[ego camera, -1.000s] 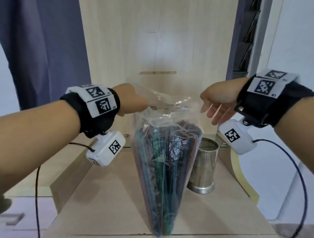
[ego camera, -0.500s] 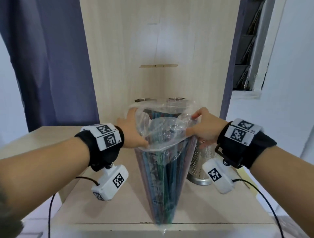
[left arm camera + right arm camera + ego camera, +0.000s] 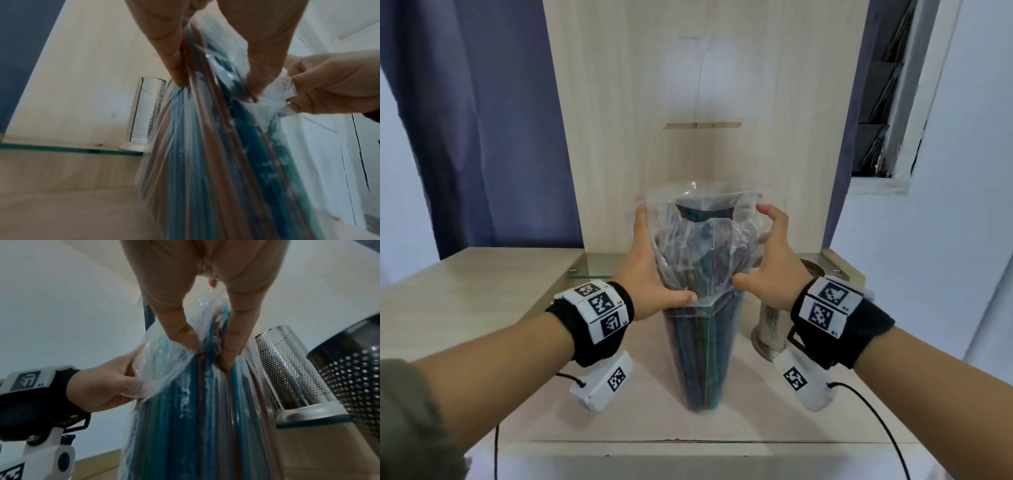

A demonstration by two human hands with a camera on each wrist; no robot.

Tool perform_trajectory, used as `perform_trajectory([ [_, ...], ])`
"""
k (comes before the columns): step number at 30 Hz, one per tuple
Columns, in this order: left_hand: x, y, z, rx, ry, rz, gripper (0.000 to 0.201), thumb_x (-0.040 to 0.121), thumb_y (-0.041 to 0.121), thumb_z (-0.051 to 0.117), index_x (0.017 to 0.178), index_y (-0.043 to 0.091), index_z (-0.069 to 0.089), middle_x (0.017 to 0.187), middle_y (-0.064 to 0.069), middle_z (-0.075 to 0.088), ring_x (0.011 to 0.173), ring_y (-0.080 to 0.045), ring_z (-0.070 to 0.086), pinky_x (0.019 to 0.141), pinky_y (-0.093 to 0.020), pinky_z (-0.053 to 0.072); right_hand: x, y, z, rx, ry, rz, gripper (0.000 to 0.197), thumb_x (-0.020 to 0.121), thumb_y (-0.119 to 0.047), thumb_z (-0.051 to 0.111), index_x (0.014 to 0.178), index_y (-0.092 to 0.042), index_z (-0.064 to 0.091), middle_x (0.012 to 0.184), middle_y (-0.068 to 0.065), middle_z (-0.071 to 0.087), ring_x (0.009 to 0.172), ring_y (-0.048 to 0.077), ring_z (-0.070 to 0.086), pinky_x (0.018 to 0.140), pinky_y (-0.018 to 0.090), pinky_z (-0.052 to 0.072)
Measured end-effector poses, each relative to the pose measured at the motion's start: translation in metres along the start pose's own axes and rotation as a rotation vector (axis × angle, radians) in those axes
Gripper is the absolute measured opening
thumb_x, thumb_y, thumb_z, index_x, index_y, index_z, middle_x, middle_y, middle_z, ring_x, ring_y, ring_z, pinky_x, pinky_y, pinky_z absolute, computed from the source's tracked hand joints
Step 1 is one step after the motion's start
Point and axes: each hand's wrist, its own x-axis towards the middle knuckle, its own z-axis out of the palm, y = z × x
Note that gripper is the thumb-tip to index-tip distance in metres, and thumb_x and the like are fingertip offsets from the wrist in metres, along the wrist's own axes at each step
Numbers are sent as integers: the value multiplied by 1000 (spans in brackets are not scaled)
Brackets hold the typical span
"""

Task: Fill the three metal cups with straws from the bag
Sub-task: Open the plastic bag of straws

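A clear plastic bag (image 3: 702, 329) packed with blue, teal and brown straws (image 3: 205, 162) stands upright on the wooden table (image 3: 619, 425), its mouth open. My left hand (image 3: 654, 267) grips its upper left side, thumb on the front. My right hand (image 3: 767, 260) grips the upper right side, and its fingers (image 3: 179, 331) pinch the film. One perforated metal cup (image 3: 770, 325) stands right of the bag, half hidden by my right wrist. In the right wrist view there are two cups (image 3: 287, 369) (image 3: 353, 378). The left wrist view has one cup (image 3: 147, 112) behind the bag.
A tall wooden back panel (image 3: 702, 102) rises just behind the bag, with a low glass shelf (image 3: 599, 270) at its foot. A blue curtain (image 3: 482, 120) hangs at the left and a white wall (image 3: 928, 274) stands at the right. Thin cables trail from both wrist cameras.
A second ago only my left hand pinched the bag's top. My right hand then took hold too. Both hands now sit lower on the bag's sides, with its mouth spread wider.
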Motion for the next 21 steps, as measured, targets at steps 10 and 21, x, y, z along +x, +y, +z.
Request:
perform_trajectory([
  [10, -21, 11, -2, 462, -52, 108, 129, 53, 55, 88, 147, 48, -2, 147, 3, 39, 130, -17, 43, 109, -39, 38, 2, -18, 2, -91, 115, 175, 70, 83, -66, 56, 136, -27, 32, 113, 4, 59, 96, 19, 61, 81, 31, 44],
  [21, -15, 55, -17, 629, 51, 118, 76, 50, 58, 85, 111, 38, 44, 149, 6, 1, 126, -27, 44, 99, -28, 39, 23, -36, -6, -36, 118, 282, 38, 84, -21, 66, 116, -20, 46, 91, 4, 59, 79, 22, 63, 73, 40, 58],
])
